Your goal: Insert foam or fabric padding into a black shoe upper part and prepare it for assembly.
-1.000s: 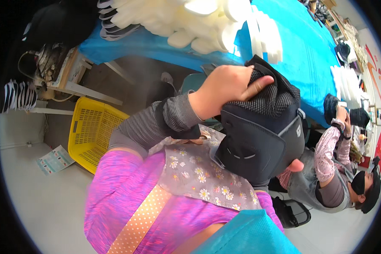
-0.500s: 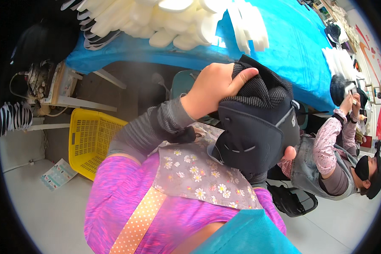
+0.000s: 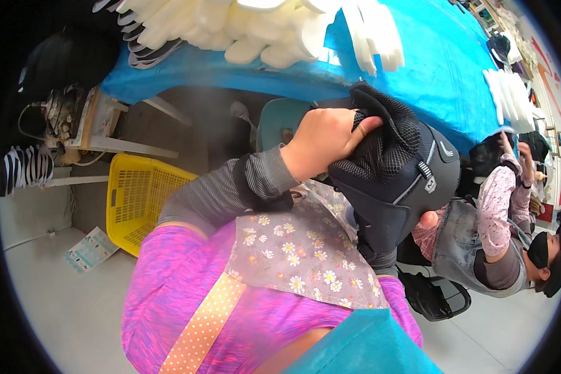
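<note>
A black padded boot liner [image 3: 380, 209] with mesh lining is held up in front of my chest, over a flowered grey apron [image 3: 293, 249]. My left hand [image 3: 327, 140] is closed on the folded mesh at its upper edge, with the thumb lying across the top. My right hand [image 3: 429, 219] supports it from the far right side; only one fingertip shows, and the rest is hidden by the liner. A small tab with a light emblem [image 3: 429, 177] and a pale curved mark are visible on its outer side.
Piles of white foam insoles [image 3: 255, 31] lie on a blue-covered table [image 3: 430, 68]. On the floor at left stands a yellow basket [image 3: 121, 206] near a printed sheet [image 3: 93, 249]. A co-worker [image 3: 480, 249] handles a dark piece at right, and a black bag [image 3: 430, 293] sits beside them.
The liner has turned and shifted right, bringing more of its outer side with the emblem tab into sight. My left hand has moved slightly right and down, still gripping the mesh.
</note>
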Action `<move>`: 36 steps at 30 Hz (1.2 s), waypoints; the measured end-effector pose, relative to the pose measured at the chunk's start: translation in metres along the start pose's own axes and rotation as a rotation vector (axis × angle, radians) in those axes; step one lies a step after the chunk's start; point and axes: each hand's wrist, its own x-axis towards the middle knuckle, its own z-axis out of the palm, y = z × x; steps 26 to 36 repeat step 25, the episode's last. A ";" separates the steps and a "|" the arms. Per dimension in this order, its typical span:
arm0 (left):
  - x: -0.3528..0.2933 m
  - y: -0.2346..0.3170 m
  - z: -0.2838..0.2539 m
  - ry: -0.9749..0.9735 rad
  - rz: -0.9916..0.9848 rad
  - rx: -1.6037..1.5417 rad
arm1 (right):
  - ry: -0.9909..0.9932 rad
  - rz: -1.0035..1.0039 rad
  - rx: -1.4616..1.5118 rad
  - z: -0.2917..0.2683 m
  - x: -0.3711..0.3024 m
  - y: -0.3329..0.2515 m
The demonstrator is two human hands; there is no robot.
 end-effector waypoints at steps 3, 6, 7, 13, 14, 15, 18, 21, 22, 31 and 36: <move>0.012 -0.004 -0.005 0.142 0.037 0.159 | 0.032 0.026 -0.027 0.003 0.000 -0.003; 0.032 -0.010 -0.027 0.399 0.197 0.593 | 0.076 0.072 -0.036 -0.003 0.002 -0.002; 0.033 -0.003 -0.035 0.443 0.173 0.663 | 0.089 0.099 -0.042 -0.005 0.004 -0.002; 0.001 0.029 -0.045 0.131 0.466 -0.111 | 0.178 -0.039 -0.234 0.011 0.012 0.010; -0.004 0.029 -0.043 0.077 0.366 -0.163 | 0.072 -0.034 -0.072 0.012 0.015 0.008; -0.005 0.028 -0.039 0.074 0.364 -0.162 | 0.128 -0.026 -0.106 0.017 0.014 0.007; -0.005 0.020 -0.027 0.112 0.330 -0.333 | 0.231 -0.028 -0.161 0.037 0.016 0.004; -0.007 0.020 -0.024 0.049 0.253 -0.347 | 0.224 -0.043 -0.127 0.027 0.013 0.000; -0.008 0.022 -0.024 0.047 0.252 -0.345 | 0.191 -0.024 -0.086 0.027 0.010 -0.002; -0.014 0.010 -0.028 -0.025 0.205 -0.350 | 0.184 0.143 -0.235 0.034 -0.033 -0.032; -0.014 0.010 -0.028 -0.025 0.205 -0.350 | 0.184 0.143 -0.235 0.034 -0.033 -0.032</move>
